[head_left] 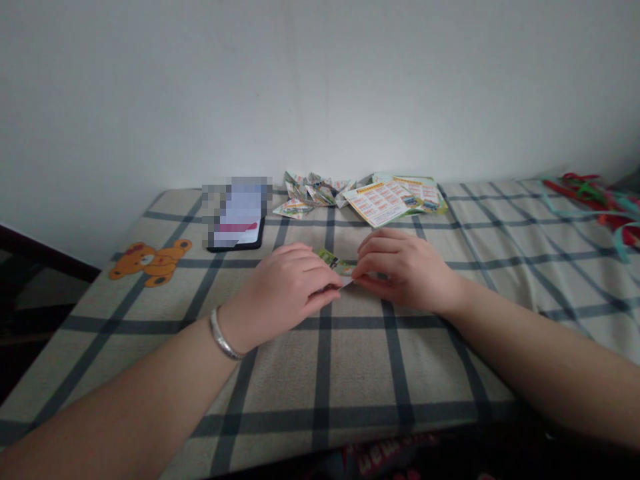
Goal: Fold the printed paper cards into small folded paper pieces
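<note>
Here I am, both hands meeting at the centre of the frame, and between them sits a small folded piece of printed paper (327, 259), green print facing up, a pale edge peeking out between my fingertips. My left hand (287, 287), a silver bangle (223, 337) round its wrist, pinches the paper's left side, fingers curled over and hiding much of it. Over to my right hand (405, 270): thumb and fingers close together, gripping the other end. All this just above the checked tablecloth (360, 373), blue-grey bands on beige; whether the paper touches the cloth, I can't tell. Up at the upper centre, a cluster of folded paper pieces (317, 190) lies near the wall (375, 80), and just right of it flat printed sheets (380, 203) overlap one another. Left of centre there's my smartphone (237, 227), screen lit and partly pixelated; further left, a flat orange teddy bear (153, 260). And out at the right edge, red and teal ribbons (590, 197) in a blurry tangle!
</note>
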Demonstrator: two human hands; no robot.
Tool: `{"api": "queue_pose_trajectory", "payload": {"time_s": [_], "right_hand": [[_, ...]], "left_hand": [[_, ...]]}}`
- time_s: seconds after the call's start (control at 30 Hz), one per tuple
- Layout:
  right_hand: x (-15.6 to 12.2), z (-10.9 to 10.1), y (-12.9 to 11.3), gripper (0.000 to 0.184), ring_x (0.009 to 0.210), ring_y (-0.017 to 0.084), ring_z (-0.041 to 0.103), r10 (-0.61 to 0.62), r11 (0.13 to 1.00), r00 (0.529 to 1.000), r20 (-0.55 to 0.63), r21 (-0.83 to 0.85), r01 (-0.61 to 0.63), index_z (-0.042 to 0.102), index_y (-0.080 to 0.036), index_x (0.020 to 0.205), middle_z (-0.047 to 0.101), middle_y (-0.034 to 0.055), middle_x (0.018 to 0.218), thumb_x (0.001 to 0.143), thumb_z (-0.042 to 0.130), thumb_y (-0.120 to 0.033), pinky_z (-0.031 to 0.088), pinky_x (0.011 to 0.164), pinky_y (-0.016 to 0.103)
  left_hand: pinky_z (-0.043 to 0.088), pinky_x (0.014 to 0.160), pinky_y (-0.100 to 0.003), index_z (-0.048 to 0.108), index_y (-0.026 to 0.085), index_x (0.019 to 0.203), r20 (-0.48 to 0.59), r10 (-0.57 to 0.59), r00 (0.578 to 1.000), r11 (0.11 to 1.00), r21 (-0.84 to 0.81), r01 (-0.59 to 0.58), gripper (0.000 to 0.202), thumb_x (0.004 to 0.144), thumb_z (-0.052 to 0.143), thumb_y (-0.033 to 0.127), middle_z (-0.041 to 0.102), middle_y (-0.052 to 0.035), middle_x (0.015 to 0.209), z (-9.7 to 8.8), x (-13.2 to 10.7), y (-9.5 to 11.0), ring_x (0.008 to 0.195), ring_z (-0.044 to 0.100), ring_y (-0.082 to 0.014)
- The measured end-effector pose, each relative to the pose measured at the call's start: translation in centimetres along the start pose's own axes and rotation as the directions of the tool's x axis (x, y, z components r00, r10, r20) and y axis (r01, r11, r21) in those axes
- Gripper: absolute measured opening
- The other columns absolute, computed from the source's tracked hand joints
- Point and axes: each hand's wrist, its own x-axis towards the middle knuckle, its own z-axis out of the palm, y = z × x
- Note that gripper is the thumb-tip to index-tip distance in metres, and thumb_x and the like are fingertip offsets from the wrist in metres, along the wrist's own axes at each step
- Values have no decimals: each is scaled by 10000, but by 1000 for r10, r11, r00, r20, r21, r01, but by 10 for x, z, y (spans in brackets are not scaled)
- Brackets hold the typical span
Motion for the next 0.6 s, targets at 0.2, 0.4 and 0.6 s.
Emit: {"api": "queue_pose_trajectory", "payload": {"time_s": [0.2, 0.4, 0.6], "right_hand": [[2, 3, -7, 179, 863, 183, 591, 29, 981, 998, -47, 195, -20, 669, -186, 846, 656, 57, 844, 906, 585, -331, 474, 787, 321], [3, 6, -2, 250, 999, 205, 594, 144, 971, 989, 14, 192, -144, 642, -178, 1057, 662, 78, 1040, 831, 678, -276, 475, 877, 351], [2, 12, 10, 90, 977, 184, 613, 151, 963, 988, -43, 231, -137, 659, -182, 932, 674, 84, 1056, 857, 630, -220, 492, 855, 335]], "left_hand": [[449, 755, -348, 663, 197, 843, 19, -25, 1000, 997, 80, 24, 119, 898, 602, 283, 680, -5, 804, -2, 2, 5, 788, 611, -192], [445, 736, -319, 627, 189, 827, -51, -54, 997, 998, 24, 55, 100, 895, 555, 197, 675, -2, 842, -2, 2, 8, 802, 609, -170], [493, 694, -255, 572, 198, 962, -146, -312, 939, 932, -241, 272, 81, 899, 530, 169, 651, 7, 880, 2, -1, 9, 773, 622, -122]]}}
